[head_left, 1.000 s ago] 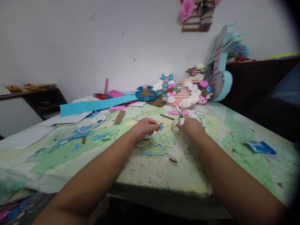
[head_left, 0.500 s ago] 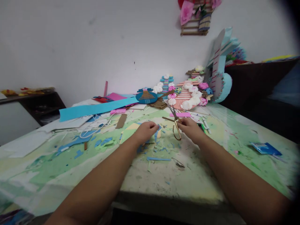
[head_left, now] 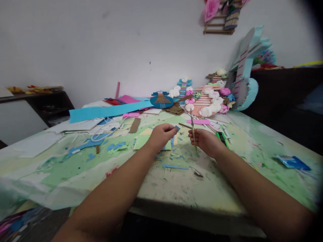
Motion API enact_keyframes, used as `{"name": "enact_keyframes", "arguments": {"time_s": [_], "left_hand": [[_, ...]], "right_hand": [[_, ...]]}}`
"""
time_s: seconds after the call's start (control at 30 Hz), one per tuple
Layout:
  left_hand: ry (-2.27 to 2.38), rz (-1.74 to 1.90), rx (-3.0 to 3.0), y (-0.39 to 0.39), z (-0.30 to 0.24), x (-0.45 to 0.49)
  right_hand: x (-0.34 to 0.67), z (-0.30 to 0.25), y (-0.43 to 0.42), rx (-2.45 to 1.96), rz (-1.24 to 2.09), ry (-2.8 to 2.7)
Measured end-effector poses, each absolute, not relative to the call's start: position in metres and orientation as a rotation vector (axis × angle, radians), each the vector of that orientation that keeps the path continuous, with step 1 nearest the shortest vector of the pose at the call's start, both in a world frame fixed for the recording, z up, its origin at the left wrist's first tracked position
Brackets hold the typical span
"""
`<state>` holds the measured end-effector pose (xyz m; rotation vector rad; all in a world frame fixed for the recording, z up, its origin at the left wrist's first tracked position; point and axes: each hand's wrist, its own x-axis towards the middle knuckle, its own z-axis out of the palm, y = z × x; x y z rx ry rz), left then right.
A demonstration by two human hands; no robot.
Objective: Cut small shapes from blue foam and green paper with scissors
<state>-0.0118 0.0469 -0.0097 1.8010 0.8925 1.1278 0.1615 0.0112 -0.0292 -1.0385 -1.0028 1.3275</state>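
My left hand [head_left: 164, 134] pinches a small piece of blue paper [head_left: 177, 128] between thumb and fingertips, raised a little over the table. In my right hand [head_left: 205, 140] is a pair of gold-handled scissors [head_left: 193, 132], held upright and seen nearly edge-on, with the blades pointing away from me. A gap separates the scissors from the blue piece. Under my left hand lie light green paper sheets [head_left: 141, 139], partly hidden by the wrist. Blue and green paper scraps [head_left: 178, 155] are scattered below both hands, along with a blue paper strip [head_left: 175, 166].
A long light-blue paper strip [head_left: 108, 113] crosses the back left. Decorated paper instruments [head_left: 161, 102] lean near the wall. A green and black cutter [head_left: 222, 139] lies by my right wrist, and a blue packet [head_left: 294, 162] lies at right. White cord [head_left: 101, 134] curls at left.
My left hand has lifted the small blue piece slightly, so more of it shows. The scissors have turned from showing open handle loops to edge-on. The view has shifted slightly.
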Motion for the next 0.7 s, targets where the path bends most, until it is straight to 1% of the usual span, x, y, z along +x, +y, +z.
{"name": "enact_keyframes", "arguments": {"time_s": [0.1, 0.23, 0.33, 0.47, 0.6, 0.7], "left_hand": [[0.887, 1.113, 1.686, 0.050, -0.011, -0.012], [0.888, 1.066, 1.578, 0.053, -0.013, -0.009], [0.865, 0.982, 1.567, 0.053, -0.017, -0.007], [0.840, 0.926, 1.569, 0.052, -0.021, -0.004], [0.844, 0.931, 1.632, 0.050, -0.020, -0.003], [0.875, 0.897, 1.723, 0.046, -0.015, -0.004]], "right_hand": [[0.158, -0.037, 0.013, -1.101, 1.288, -1.092], [0.146, -0.035, 0.008, -1.036, 1.156, -1.201], [0.143, -0.029, 0.003, -0.994, 1.065, -1.200], [0.148, -0.029, 0.005, -1.067, 0.936, -1.179], [0.151, -0.033, 0.007, -1.145, 0.891, -1.220], [0.143, -0.031, 0.004, -1.128, 0.920, -1.252]]}}
